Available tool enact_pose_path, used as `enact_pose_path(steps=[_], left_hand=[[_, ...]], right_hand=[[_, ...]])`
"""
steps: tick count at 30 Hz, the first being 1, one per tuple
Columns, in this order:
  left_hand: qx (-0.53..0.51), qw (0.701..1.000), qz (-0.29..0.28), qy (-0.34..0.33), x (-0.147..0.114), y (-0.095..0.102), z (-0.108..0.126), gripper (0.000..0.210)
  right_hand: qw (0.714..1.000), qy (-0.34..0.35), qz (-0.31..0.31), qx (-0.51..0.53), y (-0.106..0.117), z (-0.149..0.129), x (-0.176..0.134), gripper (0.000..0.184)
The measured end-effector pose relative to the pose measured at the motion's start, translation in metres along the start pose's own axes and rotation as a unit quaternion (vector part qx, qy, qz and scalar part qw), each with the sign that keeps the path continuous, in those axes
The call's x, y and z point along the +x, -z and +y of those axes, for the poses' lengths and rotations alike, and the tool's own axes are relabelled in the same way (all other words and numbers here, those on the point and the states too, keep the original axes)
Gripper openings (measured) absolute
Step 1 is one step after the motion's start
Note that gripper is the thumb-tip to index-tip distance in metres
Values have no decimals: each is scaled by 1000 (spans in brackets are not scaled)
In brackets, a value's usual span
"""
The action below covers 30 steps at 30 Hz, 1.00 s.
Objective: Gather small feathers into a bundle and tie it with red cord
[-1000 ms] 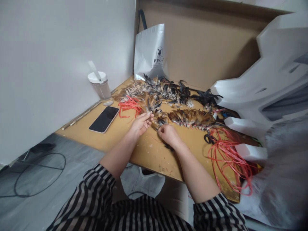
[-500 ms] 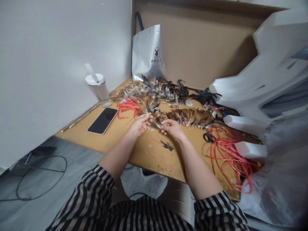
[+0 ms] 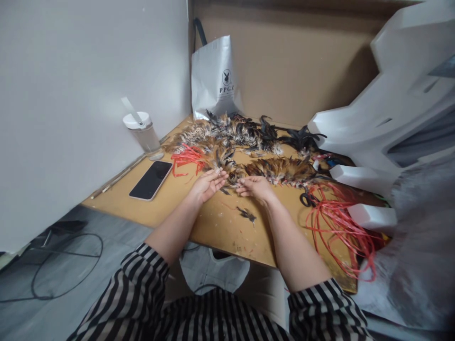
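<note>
My left hand (image 3: pixel 212 184) is over the middle of the table, thumb pressed toward bent fingers. What it pinches, if anything, is too small to make out; dark feather tips show just below its fingers. Close by on the right, my right hand (image 3: pixel 255 187) pinches a thin feather (image 3: pixel 232 185) between thumb and fingertips. Right behind both hands lies a bunch of brown and black feathers (image 3: pixel 222 154). A trimmed row of brown feathers (image 3: pixel 284 169) stretches off to the right. Nearer me, a small dark feather tuft (image 3: pixel 246 214) rests on the wood.
On the left are a phone (image 3: pixel 151 180), a lidded cup (image 3: pixel 142 132) and red strips (image 3: pixel 187 156). A silver bag (image 3: pixel 213 80) stands behind more feathers (image 3: pixel 241 130). Black-handled scissors (image 3: pixel 305 199), tangled red cord (image 3: pixel 337 222) and white foam pieces (image 3: pixel 373 215) crowd the right side.
The feather that spanned the gap between my hands shows less now. My left fingers have straightened slightly. The view has shifted a little; the table items lie as before.
</note>
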State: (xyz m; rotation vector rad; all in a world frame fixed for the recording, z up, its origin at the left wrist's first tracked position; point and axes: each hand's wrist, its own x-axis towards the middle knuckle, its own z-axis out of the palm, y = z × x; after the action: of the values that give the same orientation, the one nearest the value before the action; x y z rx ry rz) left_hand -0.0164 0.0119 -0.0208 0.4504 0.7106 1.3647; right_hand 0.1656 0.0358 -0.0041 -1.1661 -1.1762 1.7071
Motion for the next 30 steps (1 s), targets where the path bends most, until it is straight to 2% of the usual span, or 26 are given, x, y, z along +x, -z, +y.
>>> enact_pose_path(steps=[4, 7, 10, 14, 18, 25, 30], left_hand=[[1, 1000, -2, -1, 0, 0, 0, 9], [4, 1000, -1, -2, -1, -1, 0, 9], [8, 1000, -1, -2, -1, -2, 1, 10], [21, 1000, -8, -6, -2, -3, 0, 8], [60, 997, -39, -4, -4, -5, -2, 6], [107, 986, -125, 30, -11, -10, -4, 15], [123, 983, -133, 41, -12, -10, -5, 13]], right_hand=[[998, 4, -20, 57, 6, -6, -1, 5], [995, 7, -37, 92, 10, -11, -4, 13], [995, 17, -28, 97, 13, -14, -5, 14], [997, 48, 1, 62, 12, -15, -4, 12], [995, 91, 15, 36, 6, -15, -4, 20], [980, 193, -16, -49, -11, -9, -10, 41], [968, 225, -27, -109, -18, 1, -11, 40]])
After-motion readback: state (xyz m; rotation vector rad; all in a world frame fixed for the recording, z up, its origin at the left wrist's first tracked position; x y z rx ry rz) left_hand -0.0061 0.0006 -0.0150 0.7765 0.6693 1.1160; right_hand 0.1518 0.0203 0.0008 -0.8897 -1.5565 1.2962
